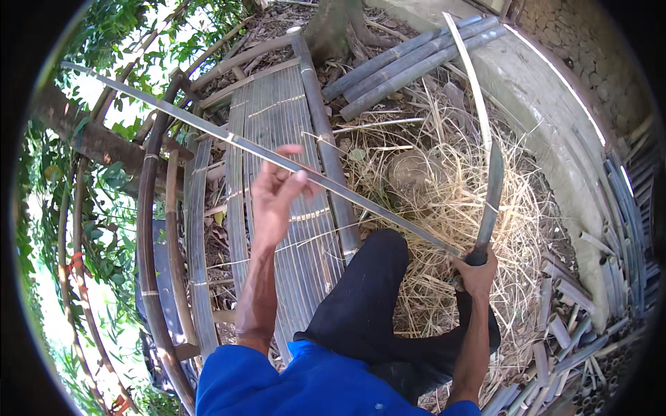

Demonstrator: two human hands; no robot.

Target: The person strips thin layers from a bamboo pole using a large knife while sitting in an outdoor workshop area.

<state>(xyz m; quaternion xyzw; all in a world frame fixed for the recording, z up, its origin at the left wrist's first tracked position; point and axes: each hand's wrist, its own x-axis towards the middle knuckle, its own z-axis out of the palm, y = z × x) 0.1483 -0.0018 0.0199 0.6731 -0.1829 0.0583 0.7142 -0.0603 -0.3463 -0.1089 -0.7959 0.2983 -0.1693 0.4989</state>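
We see white daylight glaring through green leafy foliage point(104, 35) beyond the left edge of the slatted grey-brown bamboo bench point(274, 114), whose surface lies in soft shade. Our bare left hand point(276, 197) blurs slightly; straight lines bow toward the dark, rounded border.

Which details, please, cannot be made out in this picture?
All in the head view:
Long, curved, dark metal knife: handle mostly covered by the right grip.
Thin, grey split bamboo strip: lower end obscured at the right grip.
Left grip: fingers blurred; contact with the strip is unclear.
Slatted grey bamboo bench: near end hidden by the blue shirt.
Grey bamboo tubes: cut off by the fisheye rim.
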